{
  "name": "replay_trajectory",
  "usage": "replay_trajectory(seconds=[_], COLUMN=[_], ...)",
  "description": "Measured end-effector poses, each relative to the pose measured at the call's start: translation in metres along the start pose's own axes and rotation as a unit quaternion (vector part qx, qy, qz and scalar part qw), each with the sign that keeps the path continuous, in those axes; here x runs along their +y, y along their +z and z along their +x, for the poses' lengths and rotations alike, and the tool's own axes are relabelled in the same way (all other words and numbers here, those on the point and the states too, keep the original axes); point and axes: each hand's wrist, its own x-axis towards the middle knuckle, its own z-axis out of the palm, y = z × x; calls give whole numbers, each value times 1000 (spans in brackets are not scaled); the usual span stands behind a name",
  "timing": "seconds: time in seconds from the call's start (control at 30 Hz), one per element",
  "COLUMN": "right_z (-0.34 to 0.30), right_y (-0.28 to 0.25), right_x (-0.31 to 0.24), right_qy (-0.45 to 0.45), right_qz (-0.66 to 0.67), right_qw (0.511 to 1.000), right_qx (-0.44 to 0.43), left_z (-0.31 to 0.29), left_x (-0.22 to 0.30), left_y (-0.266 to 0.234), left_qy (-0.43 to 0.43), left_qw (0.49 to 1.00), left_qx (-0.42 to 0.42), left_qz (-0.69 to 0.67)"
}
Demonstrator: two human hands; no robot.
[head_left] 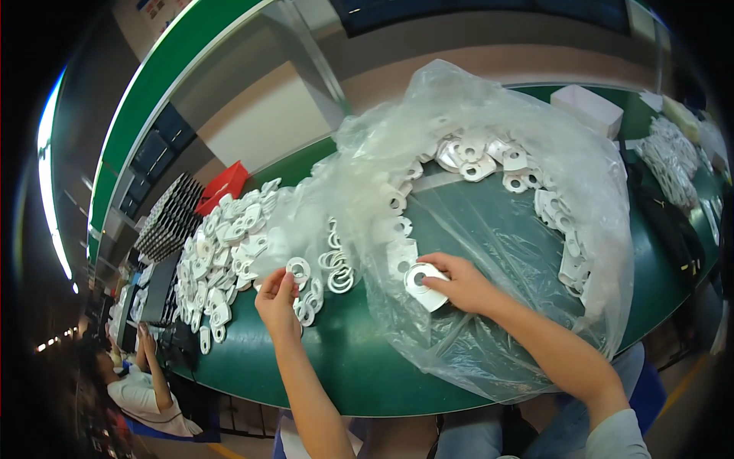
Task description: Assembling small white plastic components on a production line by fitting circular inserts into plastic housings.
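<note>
My left hand (277,306) pinches a white ring (304,277) between thumb and fingertips, just above the table. My right hand (462,284) grips a white plate-like part (425,298) with a round hole and a raised ring, squared at one end. Between the hands lie several loose white rings (341,280). A large heap of white holed parts (229,229) spreads to the left. More such parts (475,164) form a curved row on a clear plastic sheet (474,237), which lies under my right hand and forearm.
The green table (252,375) curves across the view. At the far left stand a red bin (223,188) and a stack of dark trays (170,218). A white box (587,109) and bundled white material (667,157) sit at the back right. Another person (149,394) sits at the lower left.
</note>
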Motion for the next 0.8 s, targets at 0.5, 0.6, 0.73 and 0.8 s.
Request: replay_trajectory(seconds=[0.5, 0.6, 0.73, 0.8], right_z=[-6, -4, -3, -4], right_y=[2, 3, 3, 1], right_x=[-6, -2, -2, 2], right_qy=[-9, -21, -12, -24], right_qz=[215, 176, 163, 168], right_qw=[976, 984, 986, 985], right_qx=[-34, -14, -13, 10], left_z=[-92, -94, -95, -86], left_x=[8, 14, 17, 14], left_y=[103, 101, 99, 94], left_qy=[440, 441, 436, 424], left_qw=[768, 748, 748, 793], left_qx=[-353, -363, -383, -325], left_qz=[303, 337, 320, 293])
